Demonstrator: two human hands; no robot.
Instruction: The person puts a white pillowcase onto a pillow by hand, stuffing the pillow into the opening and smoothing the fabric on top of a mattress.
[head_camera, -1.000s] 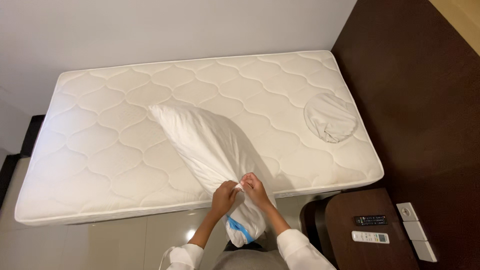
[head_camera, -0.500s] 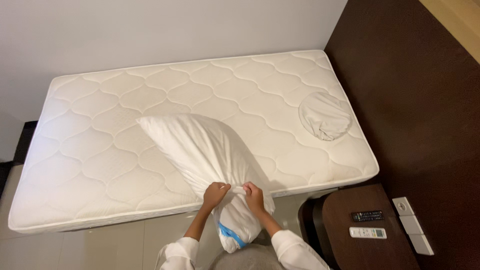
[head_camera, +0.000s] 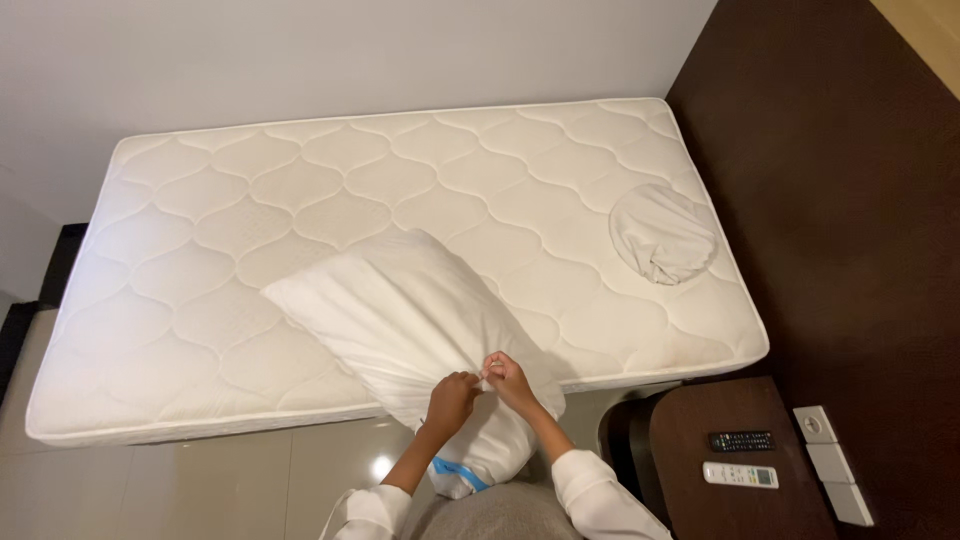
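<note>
Lying slantwise on the near half of the mattress (head_camera: 200, 260), with its lower end hanging past the near edge toward the person: a plump white pillow (head_camera: 400, 310), soft and wrinkled, sheathed in a smooth white pillowcase (head_camera: 350, 300). Showing at the open mouth of the case, below the mattress edge: the pillow's bare end with a blue strip (head_camera: 455, 470) across it. Pinching the bunched rim of the case just off the mattress's near edge: left hand (head_camera: 452, 396), fingers curled and clamped on the cloth. Meeting it fingertip to fingertip, likewise closed on the same gathered fabric: right hand (head_camera: 510, 378). Covering both forearms: white sleeves (head_camera: 590, 490).

Spreading bare beneath all this: thick white quilting, stitched in rounded lozenge shapes, corners softly rounded. Sitting near the mattress's far right corner, well apart from the pillow: a round, crumpled bundle of white cloth (head_camera: 660, 235), its gathered edge turned toward the near side. Standing right of the mattress's near corner: a dark brown side table (head_camera: 700, 420), carrying a black remote (head_camera: 742, 440) and a white remote (head_camera: 740, 474) side by side. Rising along the mattress's right side: a dark wooden panel (head_camera: 840, 220), with white wall switches (head_camera: 830, 460) just beside the table.
</note>
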